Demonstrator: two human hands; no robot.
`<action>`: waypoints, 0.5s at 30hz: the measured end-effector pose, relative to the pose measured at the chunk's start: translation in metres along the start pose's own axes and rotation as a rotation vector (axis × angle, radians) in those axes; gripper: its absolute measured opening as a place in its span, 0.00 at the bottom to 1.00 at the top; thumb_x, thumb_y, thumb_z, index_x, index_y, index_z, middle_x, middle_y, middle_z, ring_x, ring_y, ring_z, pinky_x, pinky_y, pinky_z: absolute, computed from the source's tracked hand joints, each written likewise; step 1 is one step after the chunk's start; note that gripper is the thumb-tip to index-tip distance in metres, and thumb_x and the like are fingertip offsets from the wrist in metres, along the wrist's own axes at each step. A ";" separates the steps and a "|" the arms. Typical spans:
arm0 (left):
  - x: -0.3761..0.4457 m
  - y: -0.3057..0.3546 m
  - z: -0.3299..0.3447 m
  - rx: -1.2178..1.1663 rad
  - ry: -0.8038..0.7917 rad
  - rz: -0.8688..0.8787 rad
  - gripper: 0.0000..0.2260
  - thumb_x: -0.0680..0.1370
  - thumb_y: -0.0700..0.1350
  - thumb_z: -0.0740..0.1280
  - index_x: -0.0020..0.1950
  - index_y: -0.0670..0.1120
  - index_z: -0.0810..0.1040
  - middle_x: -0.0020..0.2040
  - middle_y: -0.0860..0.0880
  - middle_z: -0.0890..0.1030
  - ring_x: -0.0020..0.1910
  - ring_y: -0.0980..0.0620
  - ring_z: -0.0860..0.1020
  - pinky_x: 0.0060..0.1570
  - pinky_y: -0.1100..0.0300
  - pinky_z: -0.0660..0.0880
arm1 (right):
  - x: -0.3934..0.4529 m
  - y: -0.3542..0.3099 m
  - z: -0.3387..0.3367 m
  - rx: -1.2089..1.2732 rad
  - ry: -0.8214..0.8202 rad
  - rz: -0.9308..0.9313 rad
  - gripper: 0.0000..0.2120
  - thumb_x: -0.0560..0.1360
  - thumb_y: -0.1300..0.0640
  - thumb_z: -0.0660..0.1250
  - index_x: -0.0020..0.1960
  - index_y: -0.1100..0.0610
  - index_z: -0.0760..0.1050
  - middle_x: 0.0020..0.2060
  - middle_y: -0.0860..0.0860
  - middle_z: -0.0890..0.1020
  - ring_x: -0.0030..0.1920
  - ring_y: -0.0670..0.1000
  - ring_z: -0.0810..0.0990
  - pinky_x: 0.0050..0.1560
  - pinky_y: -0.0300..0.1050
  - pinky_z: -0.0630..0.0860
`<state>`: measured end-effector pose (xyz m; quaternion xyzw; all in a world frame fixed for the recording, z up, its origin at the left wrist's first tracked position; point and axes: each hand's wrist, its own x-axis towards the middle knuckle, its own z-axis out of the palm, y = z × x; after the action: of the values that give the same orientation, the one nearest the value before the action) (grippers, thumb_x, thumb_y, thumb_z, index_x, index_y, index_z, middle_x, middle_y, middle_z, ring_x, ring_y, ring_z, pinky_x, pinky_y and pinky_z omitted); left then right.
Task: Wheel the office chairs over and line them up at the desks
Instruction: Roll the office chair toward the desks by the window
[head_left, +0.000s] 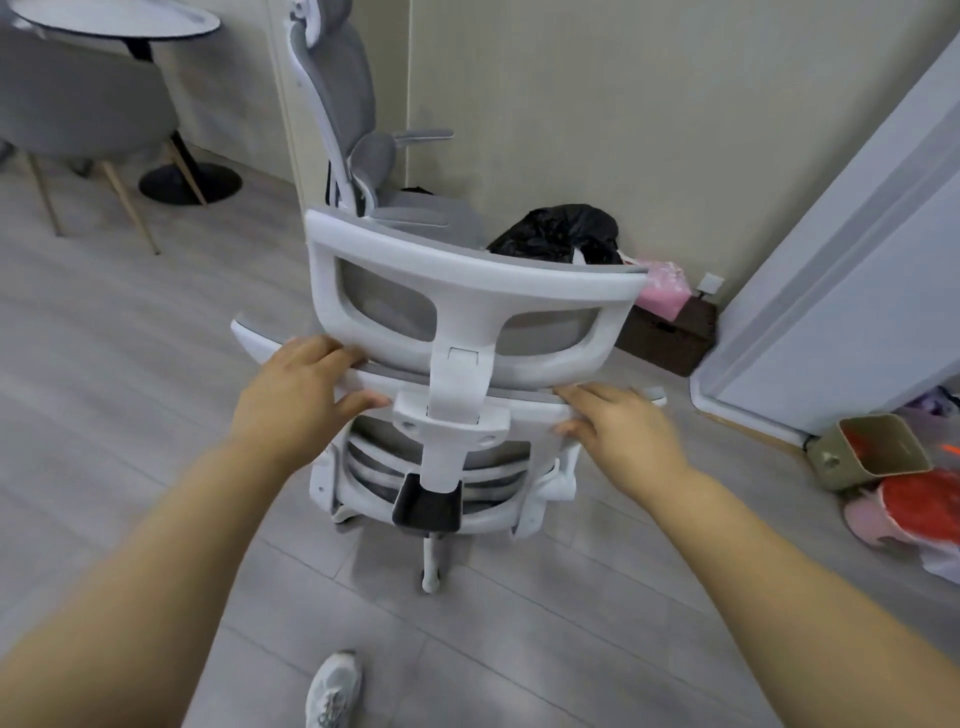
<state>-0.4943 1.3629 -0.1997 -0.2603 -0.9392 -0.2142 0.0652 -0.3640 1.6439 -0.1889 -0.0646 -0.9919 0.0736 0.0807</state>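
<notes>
We hold the near office chair (457, 364) at mid-frame: our left hand (301, 384) and right hand (618, 431) each have a grip curled round the top rail of its backrest, below the headrest. A second office chair (358, 156) stands against the wall, upper centre. No counter for lining up is visible. Pushing forward, we judge the castors could catch the black bag (561, 228) or the brown box (670, 332) at right. We can read no brand or writing anywhere.

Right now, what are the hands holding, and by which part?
Both hands grip the near office chair by its backrest's top edge: left hand left of the headrest post, right hand right of it.
</notes>
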 end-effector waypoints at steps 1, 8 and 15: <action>-0.013 0.001 -0.001 0.010 0.027 -0.010 0.25 0.70 0.60 0.67 0.61 0.46 0.77 0.58 0.48 0.77 0.61 0.44 0.71 0.59 0.48 0.70 | -0.003 -0.001 -0.003 0.018 -0.013 -0.009 0.18 0.72 0.55 0.70 0.60 0.56 0.77 0.55 0.56 0.81 0.55 0.59 0.78 0.60 0.62 0.69; -0.097 -0.007 -0.017 0.086 0.195 -0.076 0.28 0.70 0.65 0.59 0.53 0.44 0.81 0.47 0.45 0.81 0.47 0.41 0.78 0.51 0.50 0.73 | -0.011 -0.028 -0.008 0.079 -0.093 -0.152 0.19 0.75 0.53 0.67 0.65 0.54 0.73 0.64 0.54 0.76 0.62 0.58 0.72 0.65 0.58 0.65; -0.177 -0.044 -0.051 0.130 0.259 -0.224 0.28 0.69 0.66 0.59 0.52 0.45 0.81 0.45 0.45 0.80 0.45 0.41 0.77 0.50 0.48 0.74 | -0.014 -0.098 0.003 0.117 -0.117 -0.331 0.19 0.75 0.52 0.66 0.65 0.53 0.74 0.63 0.53 0.76 0.62 0.56 0.73 0.63 0.60 0.68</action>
<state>-0.3653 1.2255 -0.2116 -0.1195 -0.9580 -0.1904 0.1779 -0.3623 1.5458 -0.1787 0.1090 -0.9860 0.1207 0.0376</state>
